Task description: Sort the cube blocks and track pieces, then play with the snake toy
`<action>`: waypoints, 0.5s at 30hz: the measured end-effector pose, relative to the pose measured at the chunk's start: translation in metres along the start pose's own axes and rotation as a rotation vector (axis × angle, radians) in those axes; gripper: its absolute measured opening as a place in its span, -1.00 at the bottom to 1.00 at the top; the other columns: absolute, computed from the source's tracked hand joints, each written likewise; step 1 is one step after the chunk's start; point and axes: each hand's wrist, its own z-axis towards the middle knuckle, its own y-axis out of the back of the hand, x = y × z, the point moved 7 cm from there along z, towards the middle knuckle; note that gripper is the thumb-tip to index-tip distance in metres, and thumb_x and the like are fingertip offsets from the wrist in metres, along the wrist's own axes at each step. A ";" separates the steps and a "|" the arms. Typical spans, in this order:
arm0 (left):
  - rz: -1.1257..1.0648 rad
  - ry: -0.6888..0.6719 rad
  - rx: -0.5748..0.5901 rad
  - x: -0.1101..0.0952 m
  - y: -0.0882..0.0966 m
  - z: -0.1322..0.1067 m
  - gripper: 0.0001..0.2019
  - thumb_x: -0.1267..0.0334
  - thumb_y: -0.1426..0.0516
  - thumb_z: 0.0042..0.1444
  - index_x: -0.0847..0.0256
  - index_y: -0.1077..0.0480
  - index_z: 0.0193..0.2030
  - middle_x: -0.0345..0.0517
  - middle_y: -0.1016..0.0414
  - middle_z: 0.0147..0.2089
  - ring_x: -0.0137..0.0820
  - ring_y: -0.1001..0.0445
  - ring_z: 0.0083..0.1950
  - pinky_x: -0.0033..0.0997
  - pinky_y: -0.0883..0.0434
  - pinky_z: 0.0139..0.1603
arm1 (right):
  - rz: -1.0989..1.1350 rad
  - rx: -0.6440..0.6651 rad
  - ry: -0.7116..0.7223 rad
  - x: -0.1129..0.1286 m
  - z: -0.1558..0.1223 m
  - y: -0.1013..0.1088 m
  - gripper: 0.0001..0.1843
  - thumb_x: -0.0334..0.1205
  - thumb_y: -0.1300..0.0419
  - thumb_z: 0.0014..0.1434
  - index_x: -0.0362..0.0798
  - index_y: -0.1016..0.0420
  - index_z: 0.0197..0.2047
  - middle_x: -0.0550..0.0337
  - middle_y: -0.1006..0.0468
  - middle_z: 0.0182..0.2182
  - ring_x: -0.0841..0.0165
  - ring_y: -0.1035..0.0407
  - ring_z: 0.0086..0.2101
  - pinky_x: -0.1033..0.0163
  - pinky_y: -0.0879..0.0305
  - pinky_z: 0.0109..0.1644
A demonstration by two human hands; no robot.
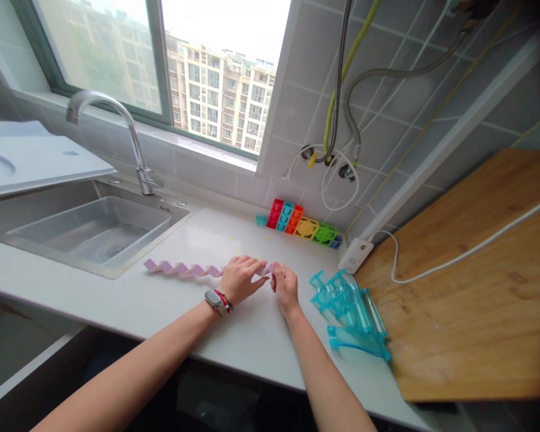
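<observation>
Strip (pixel 180 268) looks light, easily bent, best held by ends; left hand (pixel 242 278) over it, grip unclear; right hand (pixel 286 287) pinching one end.

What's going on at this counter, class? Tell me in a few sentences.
A person has both hands at a pale purple zigzag strip on the white counter. The left hand lies over it; the right hand grips its right end. Teal plastic pieces lie to the right, and colourful blocks sit near the wall.
</observation>
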 end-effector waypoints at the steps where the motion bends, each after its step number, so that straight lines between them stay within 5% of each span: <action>1: 0.014 -0.001 0.015 0.000 -0.001 0.000 -0.75 0.17 -0.22 0.23 0.09 -0.49 0.03 -0.06 -0.64 -0.11 -0.16 -0.51 -0.04 -0.15 -0.33 0.00 | 0.004 -0.003 -0.001 0.000 0.000 0.001 -0.49 0.22 -0.17 0.27 0.00 -0.26 -0.49 0.40 -0.25 -0.70 0.49 -0.10 -0.66 0.35 -0.06 -0.57; 8: 0.091 0.011 0.090 0.007 -0.003 0.000 -0.80 0.20 -0.16 0.28 0.08 -0.47 0.01 -0.05 -0.60 -0.12 -0.17 -0.47 -0.06 -0.14 -0.26 -0.01 | 0.022 0.145 -0.133 -0.004 -0.001 -0.009 -0.49 0.29 -0.22 0.18 -0.01 -0.32 -0.40 0.35 -0.39 -0.63 0.48 -0.24 -0.68 0.37 -0.14 -0.62; 15: 0.134 0.034 0.141 0.005 -0.008 -0.001 -0.81 0.20 -0.12 0.30 0.08 -0.47 0.00 -0.01 -0.58 -0.12 -0.12 -0.44 -0.05 -0.07 -0.22 0.01 | -0.104 0.137 -0.180 -0.010 0.000 -0.005 -0.49 0.30 -0.17 0.19 -0.02 -0.36 -0.32 0.38 -0.35 -0.62 0.48 -0.19 -0.67 0.38 -0.06 -0.63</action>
